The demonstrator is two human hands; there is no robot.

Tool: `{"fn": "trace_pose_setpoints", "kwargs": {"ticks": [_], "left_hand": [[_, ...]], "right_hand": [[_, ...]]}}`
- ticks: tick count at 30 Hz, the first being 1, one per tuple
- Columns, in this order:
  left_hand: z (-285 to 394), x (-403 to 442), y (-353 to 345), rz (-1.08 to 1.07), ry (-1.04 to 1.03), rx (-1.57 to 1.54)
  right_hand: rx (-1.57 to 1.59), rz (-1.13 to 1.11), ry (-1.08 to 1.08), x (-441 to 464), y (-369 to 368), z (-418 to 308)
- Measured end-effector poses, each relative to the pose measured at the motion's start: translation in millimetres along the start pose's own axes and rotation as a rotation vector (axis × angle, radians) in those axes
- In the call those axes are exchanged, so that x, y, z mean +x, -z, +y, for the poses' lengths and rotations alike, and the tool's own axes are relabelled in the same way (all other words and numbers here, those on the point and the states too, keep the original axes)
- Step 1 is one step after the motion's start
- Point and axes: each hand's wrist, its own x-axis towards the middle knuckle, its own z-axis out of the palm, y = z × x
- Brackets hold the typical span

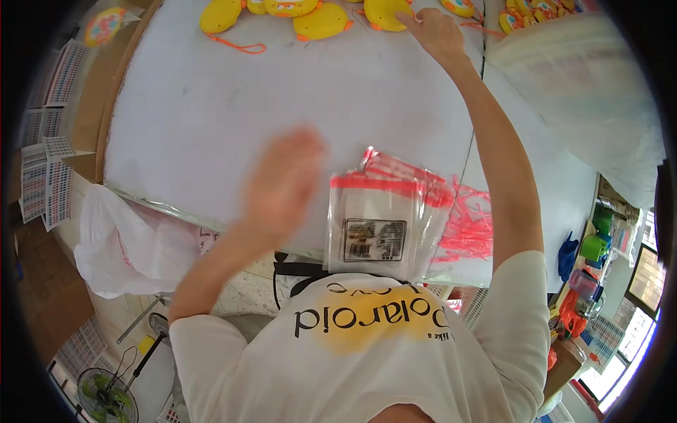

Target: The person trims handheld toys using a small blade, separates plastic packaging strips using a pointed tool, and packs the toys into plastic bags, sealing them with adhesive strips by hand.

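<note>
My right hand (438,34) is stretched to the far side of the table, its thumb and fingers closed at the edge of a yellow duck toy (385,13). More yellow duck toys (323,22) lie beside it along the top of the view, one with an orange cord loop (243,47). My left hand (285,182) is smeared by motion over the near part of the table; its fingers cannot be made out. Near my body lies a stack of clear plastic bags (377,201) with red top strips and a dark printed label.
Pink-red strips (469,225) lie right of the bags. A cardboard box (88,99) stands left, with a blurred yellow, dotted item (104,27) above it. A white plastic bag (130,243) hangs below the table's left edge. Translucent plastic (582,92) covers the right side.
</note>
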Motion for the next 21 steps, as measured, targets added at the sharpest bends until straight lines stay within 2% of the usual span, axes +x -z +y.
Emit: {"fn": "trace_pose_setpoints", "kwargs": {"ticks": [2, 3, 5, 6, 8, 9, 11, 12, 14, 15, 17, 21], "left_hand": [[6, -37, -71, -0.157, -0.113, 0.002], [18, -42, -87, -0.225, -0.099, -0.012], [26, -46, -105, -0.292, -0.078, -0.023], [27, -48, -109, -0.299, -0.118, 0.025], [27, -49, -114, -0.308, -0.160, 0.072], [27, -50, -116, -0.261, -0.153, 0.066], [28, -49, -116, -0.215, -0.152, 0.054], [29, -47, -116, -0.192, -0.145, 0.055], [29, -46, -117, -0.174, -0.138, 0.054], [28, -44, -118, -0.180, -0.133, 0.019], [28, -41, -121, -0.188, -0.134, -0.022], [34, -39, -127, -0.195, -0.196, 0.029]], "right_hand": [[-0.010, -0.128, -0.330, 19, -4, -12], [-0.009, -0.128, -0.330, 23, -14, -10], [0.093, 0.156, -0.171, 21, -36, -7], [0.097, 0.153, -0.169, 22, -36, -7], [0.435, -0.147, -0.296, 21, -33, -2], [0.435, -0.146, -0.297, 14, -33, 1], [0.521, -0.062, -0.097, -17, -26, 7], [0.516, -0.062, -0.098, -31, -18, 11], [0.562, -0.254, -0.061, -65, 4, 15], [0.560, -0.253, -0.062, -82, 14, 14], [0.430, -0.145, 0.123, -115, 34, 13], [0.313, -0.106, 0.249, -157, 53, 15]]}}
